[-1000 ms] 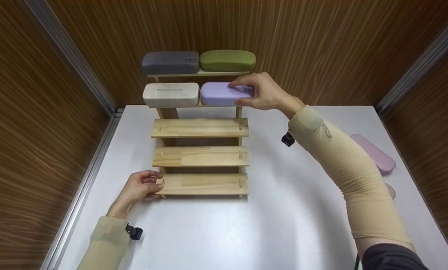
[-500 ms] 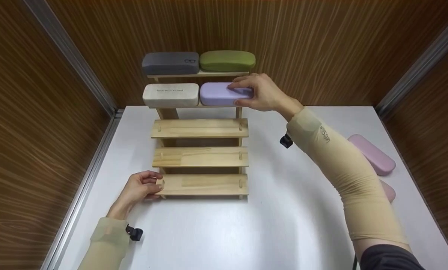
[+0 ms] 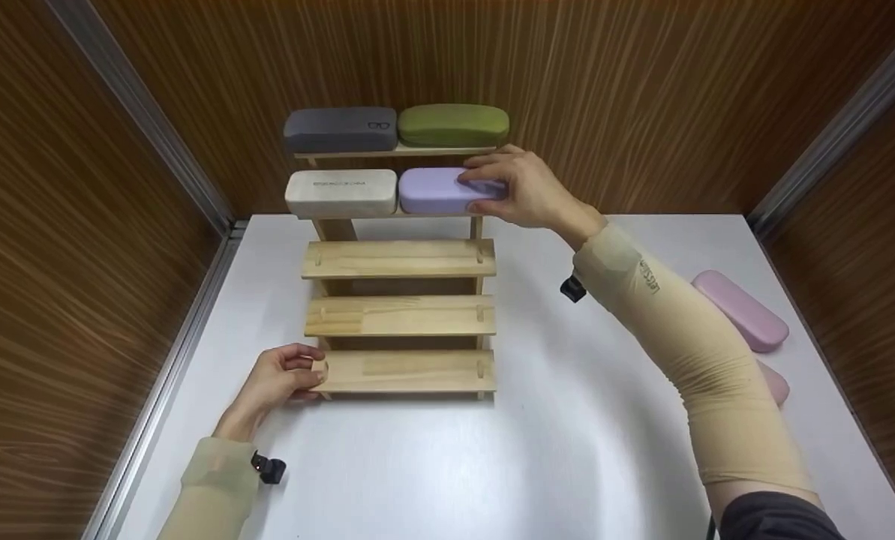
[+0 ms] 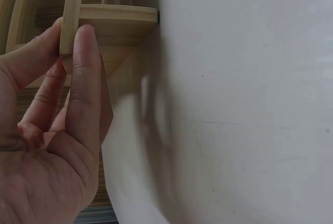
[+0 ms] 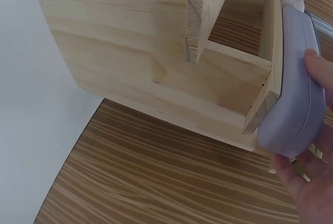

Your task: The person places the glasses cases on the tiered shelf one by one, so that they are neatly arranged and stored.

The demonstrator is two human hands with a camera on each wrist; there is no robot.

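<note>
A wooden tiered rack (image 3: pixel 398 259) stands on the white table. My right hand (image 3: pixel 528 187) holds the right end of a lavender glasses case (image 3: pixel 432 189) on the second tier from the top, thumb in front and fingers over it. In the right wrist view the lavender case (image 5: pixel 294 86) rests against the shelf board. Beside it on the left sits an off-white glasses case (image 3: pixel 342 193) with small lettering. My left hand (image 3: pixel 278 379) pinches the left end of the lowest board; in the left wrist view thumb and finger lie on either side of that board (image 4: pixel 70 15).
On the top tier are a grey glasses case (image 3: pixel 338 130) and a green one (image 3: pixel 453 125). Two pink cases, one upper (image 3: pixel 743 311) and one lower (image 3: pixel 773 382), lie at the right, partly behind the right sleeve. Wood-grain walls (image 3: pixel 447 67) enclose the table.
The lavender case has shifted very slightly left, closer to the off-white case, with my right hand still on it. My left hand keeps its place on the lowest board.
</note>
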